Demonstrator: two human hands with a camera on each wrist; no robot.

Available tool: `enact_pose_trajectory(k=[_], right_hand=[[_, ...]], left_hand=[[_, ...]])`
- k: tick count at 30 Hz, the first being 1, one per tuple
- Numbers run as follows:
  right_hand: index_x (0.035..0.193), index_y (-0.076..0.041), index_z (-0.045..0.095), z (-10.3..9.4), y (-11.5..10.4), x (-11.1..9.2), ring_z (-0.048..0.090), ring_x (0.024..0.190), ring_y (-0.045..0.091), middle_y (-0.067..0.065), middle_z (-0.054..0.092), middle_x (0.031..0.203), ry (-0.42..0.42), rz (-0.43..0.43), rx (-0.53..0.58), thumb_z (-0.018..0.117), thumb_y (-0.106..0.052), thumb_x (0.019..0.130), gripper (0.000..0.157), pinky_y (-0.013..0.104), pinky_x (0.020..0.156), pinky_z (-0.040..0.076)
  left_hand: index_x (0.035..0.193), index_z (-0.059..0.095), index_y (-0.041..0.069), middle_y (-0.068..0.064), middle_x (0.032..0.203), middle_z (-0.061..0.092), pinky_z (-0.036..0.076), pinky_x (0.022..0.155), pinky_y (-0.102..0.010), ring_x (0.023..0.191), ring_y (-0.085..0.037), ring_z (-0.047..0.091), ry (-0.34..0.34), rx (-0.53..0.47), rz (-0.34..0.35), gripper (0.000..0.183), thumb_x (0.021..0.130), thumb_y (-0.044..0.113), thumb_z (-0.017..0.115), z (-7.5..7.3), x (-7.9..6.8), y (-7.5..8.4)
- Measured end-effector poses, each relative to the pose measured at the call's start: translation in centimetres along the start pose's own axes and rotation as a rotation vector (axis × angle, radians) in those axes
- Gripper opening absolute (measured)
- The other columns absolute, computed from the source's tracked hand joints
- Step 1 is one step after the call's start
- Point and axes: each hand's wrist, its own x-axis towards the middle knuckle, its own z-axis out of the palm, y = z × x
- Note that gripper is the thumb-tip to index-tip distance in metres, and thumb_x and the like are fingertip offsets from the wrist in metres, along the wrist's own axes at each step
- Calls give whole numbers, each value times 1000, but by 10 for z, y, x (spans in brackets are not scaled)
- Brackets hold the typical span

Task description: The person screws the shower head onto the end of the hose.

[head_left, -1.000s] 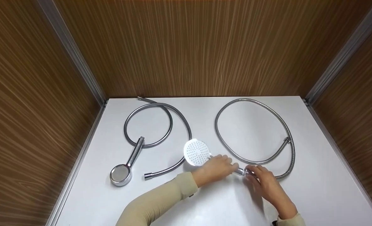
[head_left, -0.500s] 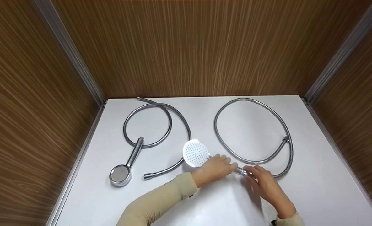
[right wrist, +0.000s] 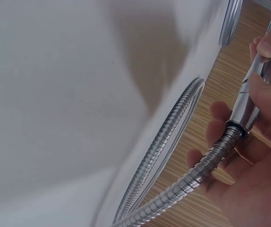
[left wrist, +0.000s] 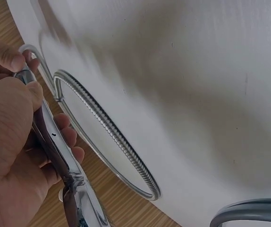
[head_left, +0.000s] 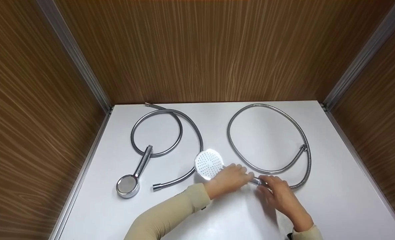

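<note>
My left hand (head_left: 231, 178) grips the chrome handle (left wrist: 55, 142) of a hand shower (head_left: 208, 163), whose round white spray face is turned up. The end of that handle meets the chrome end nut (right wrist: 243, 108) of a ribbed metal shower hose (head_left: 308, 165). My right hand (head_left: 280, 195) holds this nut with thumb and fingers, close to the left fingertips. In the right wrist view the hose runs out of the nut across the fingers. The joint between nut and handle is partly hidden by the fingers.
A second chrome hand shower (head_left: 128, 185) lies on the left of the white table (head_left: 94, 213). Behind it a second hose (head_left: 199, 131) lies looped, its near end (head_left: 158, 187) pointing left. Wood-grain panels (head_left: 197, 53) stand at the back and both sides.
The hose's nut has come up against the handle end, and the pale gap seen between them has closed. The spray face has tilted slightly. Both hands stay almost in place.
</note>
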Motion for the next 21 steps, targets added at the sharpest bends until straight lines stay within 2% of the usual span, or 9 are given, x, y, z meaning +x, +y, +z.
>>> enact_pose_trajectory(k=[5, 13, 17, 21], right_hand=[[118, -5, 73, -1, -1, 1, 66, 89, 23, 3, 72, 94, -55, 33, 7, 75, -13, 96, 24, 47, 79, 50], [121, -7, 74, -2, 1, 2, 59, 79, 18, 0, 65, 86, -47, -16, -16, 76, -15, 95, 27, 44, 71, 49], [128, -7, 72, -2, 2, 2, 53, 79, 13, -4, 59, 86, -49, -32, -19, 79, -16, 93, 38, 41, 71, 47], [136, -6, 69, -1, 3, 1, 53, 78, 14, -4, 58, 86, -38, -52, -30, 82, -6, 87, 50, 44, 72, 49]], left_hand=[[132, 59, 24, 4, 105, 69, 53, 80, -24, 91, -12, 63, 22, 23, 8, 29, 103, 19, 61, 0, 0, -2], [133, 59, 24, 5, 106, 69, 53, 82, -23, 93, -12, 63, 1, 35, 8, 28, 105, 21, 59, 0, 0, -3], [134, 59, 24, 5, 107, 69, 52, 82, -23, 93, -12, 62, 8, 39, 3, 30, 104, 22, 61, -1, -1, -4], [136, 59, 24, 5, 107, 69, 53, 82, -23, 93, -11, 63, 10, 25, 1, 32, 105, 22, 60, -2, -2, -4]])
